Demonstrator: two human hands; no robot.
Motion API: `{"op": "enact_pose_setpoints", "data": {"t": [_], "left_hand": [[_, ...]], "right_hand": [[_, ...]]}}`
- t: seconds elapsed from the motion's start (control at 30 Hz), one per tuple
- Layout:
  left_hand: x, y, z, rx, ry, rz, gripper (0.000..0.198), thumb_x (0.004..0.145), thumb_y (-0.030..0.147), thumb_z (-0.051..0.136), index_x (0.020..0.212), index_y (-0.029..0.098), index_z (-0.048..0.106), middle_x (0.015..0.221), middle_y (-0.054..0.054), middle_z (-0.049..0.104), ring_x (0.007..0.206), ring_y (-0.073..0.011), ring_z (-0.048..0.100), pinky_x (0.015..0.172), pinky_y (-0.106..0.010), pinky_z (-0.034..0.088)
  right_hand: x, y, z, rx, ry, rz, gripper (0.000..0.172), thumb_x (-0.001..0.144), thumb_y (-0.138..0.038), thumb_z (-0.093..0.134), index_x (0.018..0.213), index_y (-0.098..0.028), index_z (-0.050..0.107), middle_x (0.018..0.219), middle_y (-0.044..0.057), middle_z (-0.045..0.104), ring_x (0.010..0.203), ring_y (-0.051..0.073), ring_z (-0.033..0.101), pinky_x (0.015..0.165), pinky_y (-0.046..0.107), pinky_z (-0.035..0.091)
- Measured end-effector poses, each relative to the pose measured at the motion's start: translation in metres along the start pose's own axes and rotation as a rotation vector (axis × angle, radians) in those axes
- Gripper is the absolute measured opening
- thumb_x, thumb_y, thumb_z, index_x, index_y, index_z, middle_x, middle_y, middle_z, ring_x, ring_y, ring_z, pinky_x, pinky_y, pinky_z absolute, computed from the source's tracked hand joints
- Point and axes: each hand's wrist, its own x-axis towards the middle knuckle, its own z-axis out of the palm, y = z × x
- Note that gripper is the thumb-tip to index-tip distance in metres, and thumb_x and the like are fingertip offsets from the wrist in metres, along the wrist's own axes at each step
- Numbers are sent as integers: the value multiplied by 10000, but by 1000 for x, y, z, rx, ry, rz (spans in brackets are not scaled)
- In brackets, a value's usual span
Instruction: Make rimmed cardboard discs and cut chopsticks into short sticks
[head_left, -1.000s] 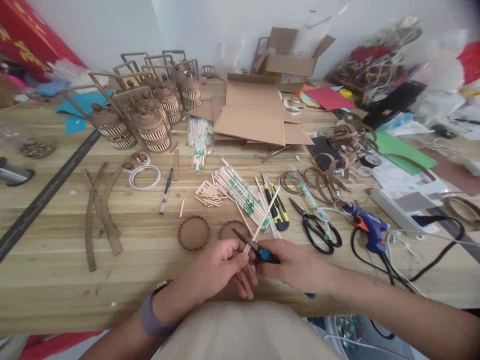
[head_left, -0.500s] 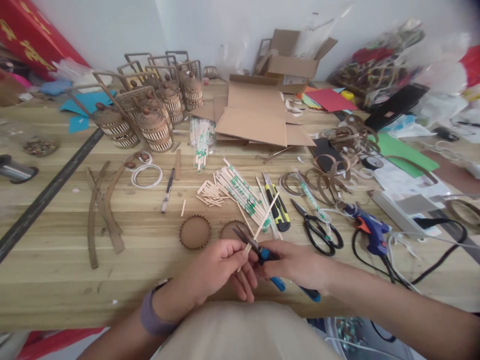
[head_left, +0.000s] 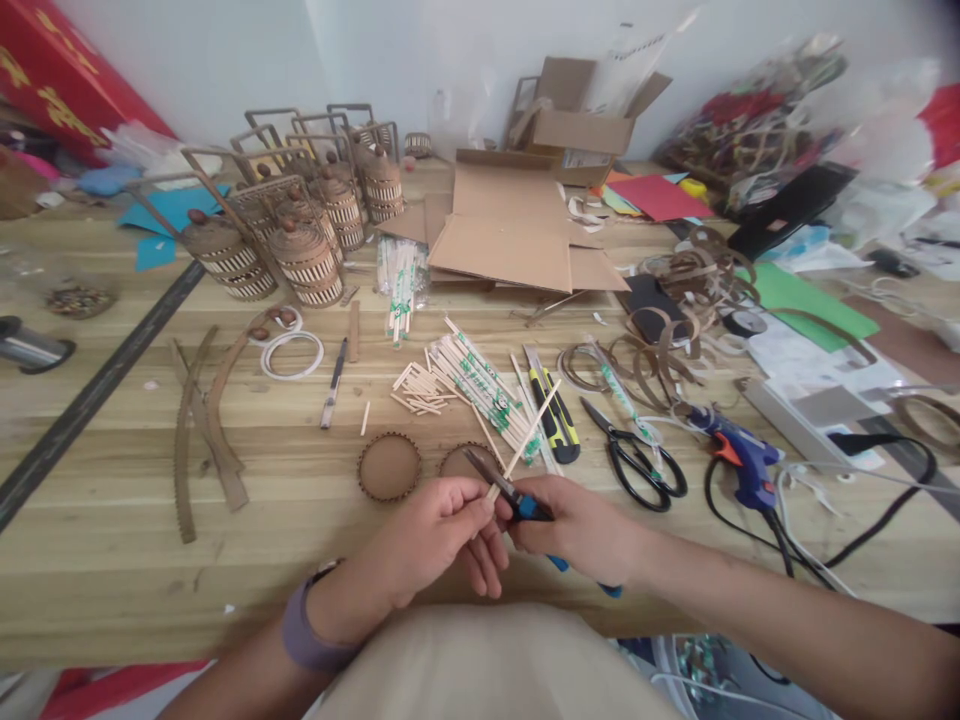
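Note:
My left hand point(head_left: 442, 530) pinches a thin wooden chopstick point(head_left: 534, 430) near its lower end, and the stick slants up to the right. In my right hand point(head_left: 581, 525) is a pair of pliers point(head_left: 491, 474) with long dark jaws and blue-and-black handles. The jaws cross the chopstick just above my left fingertips; whether they bite into it I cannot tell. Behind the jaws lies a round cardboard disc point(head_left: 466, 462) with a notched rim, partly covered. A second such disc point(head_left: 389, 467) lies to its left. Beyond them are a heap of short cut sticks point(head_left: 424, 388) and wrapped chopsticks point(head_left: 487, 380).
Right of the sticks lie a yellow-black utility knife point(head_left: 555, 410), black scissors point(head_left: 637, 465) and a blue glue gun point(head_left: 750, 460) with its cable. Several small lidded baskets point(head_left: 307, 262) stand at the back left, beside flattened cardboard point(head_left: 502, 240). Curved brown strips point(head_left: 206, 420) lie on the left.
The pliers' handles have come closer together as my right hand squeezed, and its fingers shifted slightly left. My left hand stays nearly in place on the chopstick.

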Motion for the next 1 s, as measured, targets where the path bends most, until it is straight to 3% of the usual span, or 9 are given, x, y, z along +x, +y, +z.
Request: {"op": "enact_pose_setpoints", "data": {"t": [0.17,0.23,0.3,0.4,0.5,0.57,0.67,0.77,1.0], "left_hand": [[-5,6,-9,41,14,58,406,816,565,573,870,168,505,645,21,612,413,-84,549,395,-191,384],[-10,10,-17,94,107,106,368,855,539,524,895,174,503,648,38,590,414,-76,522,402,-189,369],[-12,13,-24,196,220,132,320,901,496,463,909,179,505,628,54,558,420,-75,499,424,-193,364],[-11,12,-28,413,280,102,301,950,451,383,851,192,500,601,54,530,445,-92,483,469,-216,369],[-8,10,-23,651,287,137,352,977,418,334,718,211,455,580,31,526,501,-124,498,543,-248,384],[-6,8,-19,786,316,192,358,980,371,330,674,219,437,573,15,534,542,-148,518,586,-267,379],[-4,5,-15,928,365,233,316,962,301,362,667,226,446,604,-8,570,595,-180,555,618,-286,371],[-2,2,-15,1073,441,286,249,941,222,375,736,216,516,760,-66,652,749,-229,619,700,-313,405],[2,3,-12,1231,412,140,283,895,90,379,1004,173,626,922,-127,724,862,-263,679,758,-331,459]], "right_hand": [[-3,-6,-8,-126,-10,-4,78,745,-237,534,799,-206,579,755,-16,572,734,152,506,668,267,401],[-7,-5,-10,-208,38,7,105,790,-272,543,850,-207,600,778,-3,598,748,165,535,680,282,425],[-11,-2,-9,-331,171,-17,115,840,-307,527,834,-203,576,752,9,601,700,171,542,656,297,440],[-13,2,-4,-515,448,-219,131,900,-306,488,833,-203,534,804,47,614,713,189,577,652,317,477],[-7,2,3,-621,637,-516,121,916,-225,498,1021,-197,551,1143,143,615,1041,245,614,841,375,514],[0,3,6,-713,692,-578,181,919,-203,508,1096,-200,548,1277,163,570,1154,267,581,908,408,502],[10,5,8,-849,721,-498,131,927,-238,515,1034,-184,567,1067,137,651,946,272,638,780,400,518],[15,8,10,-937,750,-426,122,934,-277,511,944,-173,573,853,89,635,749,246,605,653,352,469],[16,6,13,-1025,800,-346,153,940,-329,511,896,-190,558,805,57,607,692,210,573,610,304,371]]}}
